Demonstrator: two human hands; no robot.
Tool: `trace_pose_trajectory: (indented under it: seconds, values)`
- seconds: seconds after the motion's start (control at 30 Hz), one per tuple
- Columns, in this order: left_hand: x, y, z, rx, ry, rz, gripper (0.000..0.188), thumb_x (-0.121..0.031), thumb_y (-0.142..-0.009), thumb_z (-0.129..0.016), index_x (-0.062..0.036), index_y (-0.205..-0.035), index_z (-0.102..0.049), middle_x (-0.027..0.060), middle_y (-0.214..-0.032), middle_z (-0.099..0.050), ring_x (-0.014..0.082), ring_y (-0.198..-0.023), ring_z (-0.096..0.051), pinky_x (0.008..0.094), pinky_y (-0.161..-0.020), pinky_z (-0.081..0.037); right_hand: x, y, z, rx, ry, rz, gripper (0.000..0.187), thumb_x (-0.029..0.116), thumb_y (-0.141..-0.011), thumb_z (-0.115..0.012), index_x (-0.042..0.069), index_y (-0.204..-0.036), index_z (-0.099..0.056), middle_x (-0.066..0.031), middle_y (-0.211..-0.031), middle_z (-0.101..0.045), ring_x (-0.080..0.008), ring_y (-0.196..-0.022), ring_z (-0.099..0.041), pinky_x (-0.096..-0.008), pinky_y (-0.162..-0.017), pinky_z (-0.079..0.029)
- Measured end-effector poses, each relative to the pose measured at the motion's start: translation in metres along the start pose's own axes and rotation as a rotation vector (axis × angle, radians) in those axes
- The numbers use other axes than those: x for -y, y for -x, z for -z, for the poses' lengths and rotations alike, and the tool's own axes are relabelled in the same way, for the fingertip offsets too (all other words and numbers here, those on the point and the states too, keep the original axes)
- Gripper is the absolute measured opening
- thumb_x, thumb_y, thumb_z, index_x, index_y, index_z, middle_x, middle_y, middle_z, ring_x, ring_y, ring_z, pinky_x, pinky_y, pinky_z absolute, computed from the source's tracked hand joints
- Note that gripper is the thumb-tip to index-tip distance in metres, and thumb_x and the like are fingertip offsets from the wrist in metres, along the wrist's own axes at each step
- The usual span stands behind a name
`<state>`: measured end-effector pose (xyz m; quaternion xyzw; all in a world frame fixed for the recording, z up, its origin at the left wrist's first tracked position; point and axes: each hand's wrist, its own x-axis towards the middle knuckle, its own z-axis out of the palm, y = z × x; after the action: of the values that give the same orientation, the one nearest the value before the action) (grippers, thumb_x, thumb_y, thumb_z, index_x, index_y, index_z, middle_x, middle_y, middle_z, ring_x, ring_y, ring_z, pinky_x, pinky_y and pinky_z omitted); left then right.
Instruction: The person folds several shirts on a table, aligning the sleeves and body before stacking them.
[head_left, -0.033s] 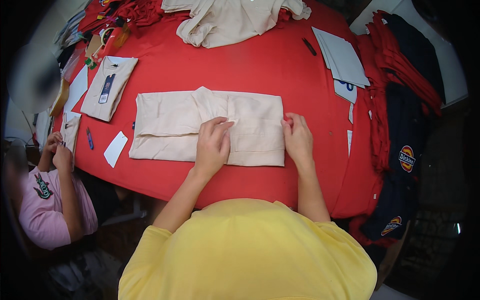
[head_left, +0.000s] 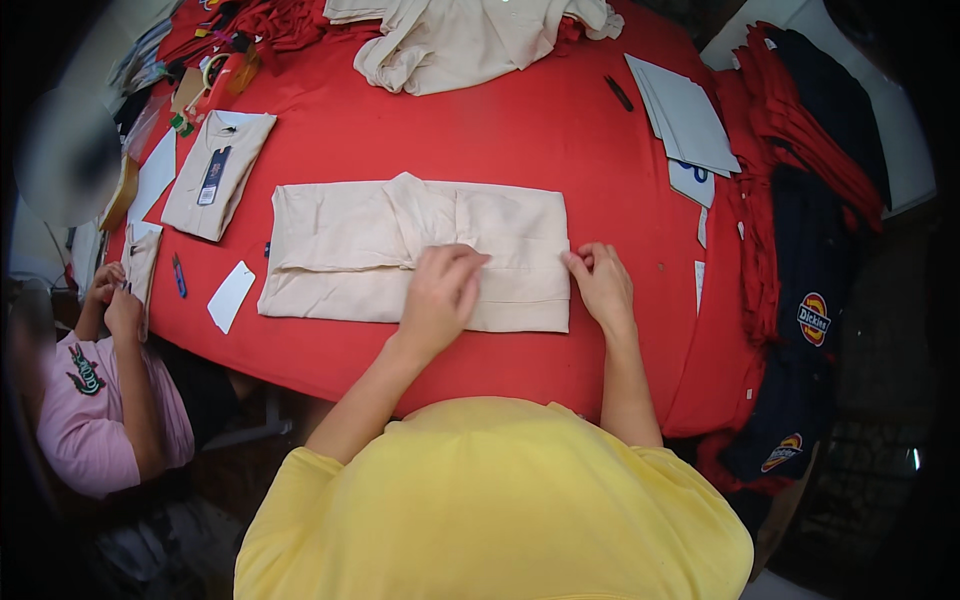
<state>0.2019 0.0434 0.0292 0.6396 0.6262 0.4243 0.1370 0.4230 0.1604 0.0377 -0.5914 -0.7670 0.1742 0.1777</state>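
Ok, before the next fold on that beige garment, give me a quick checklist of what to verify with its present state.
1. Left hand flat on the beige garment: ok.
2. Right hand pinching the garment's right edge: ok.
3. Garment lying as a flat rectangle on the red table: ok.
4. Middle flap smooth: not ok, it looks bunched.
5. White card apart from the garment: ok.
6. Underside free of creases: cannot tell.
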Motion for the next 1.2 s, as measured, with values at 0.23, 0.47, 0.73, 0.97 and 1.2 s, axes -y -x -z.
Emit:
trace_pose_trajectory:
  seconds: [0.23,0.47,0.73,0.97,1.2]
  values:
    - [-0.041,-0.026,-0.044,0.132,0.279,0.168,0.05,-0.029,-0.094,-0.058,0.0043,-0.13,-0.048,0.0178,-0.115,-0.057,0.03,-0.108,-0.056,0.035,-0.09,-0.047,0.005,0.002,-0.017,0.376,-1.079,-0.095,0.022,0.024,-0.093,-0.059,0.002,-0.091,-0.059,-0.0045,-0.09,-0.06,-0.0125,-0.082,-0.055,-0.0282,-0.079,-0.045]
    - [-0.028,-0.051,0.017,0.087,0.48,0.366,0.043,-0.026,-0.085,-0.072,0.0018,-0.115,-0.057,0.0116,-0.102,-0.064,0.0184,-0.093,-0.061,0.0309,-0.084,-0.048,0.058,0.013,-0.012,0.591,-1.379,0.184,0.044,0.032,-0.104,-0.033,-0.002,-0.118,-0.057,-0.0127,-0.124,-0.059,-0.0194,-0.115,-0.052,-0.0339,-0.098,-0.038]
    - [0.123,-0.018,0.185,-0.197,0.084,0.644,0.033,-0.02,-0.085,-0.067,0.0012,-0.109,-0.064,0.0119,-0.096,-0.069,0.0222,-0.082,-0.066,0.0335,-0.075,-0.053,0.058,0.01,-0.021,0.671,-1.337,0.037,0.03,0.02,-0.101,-0.044,-0.003,-0.117,-0.055,-0.0159,-0.123,-0.057,-0.0223,-0.105,-0.06,-0.0336,-0.088,-0.05]
    - [0.158,0.005,0.156,-0.22,-0.646,0.755,0.045,-0.035,-0.084,-0.066,0.0012,-0.11,-0.064,0.0207,-0.125,-0.054,0.0404,-0.11,-0.053,0.0478,-0.096,-0.042,0.064,0.006,-0.041,0.851,-1.152,-0.089,0.033,0.016,-0.099,-0.047,-0.001,-0.128,-0.05,-0.0154,-0.127,-0.053,-0.0223,-0.1,-0.063,-0.0331,-0.084,-0.054]
    - [0.14,0.012,0.163,-0.171,-0.104,0.91,0.042,-0.033,-0.078,-0.074,0.006,-0.091,-0.066,0.0189,-0.105,-0.059,0.0284,-0.086,-0.061,0.0378,-0.077,-0.049,0.107,-0.018,-0.065,0.607,-0.788,0.143,0.049,0.014,-0.09,-0.059,0.003,-0.136,-0.045,-0.0219,-0.123,-0.057,-0.0249,-0.099,-0.064,-0.0369,-0.088,-0.051]
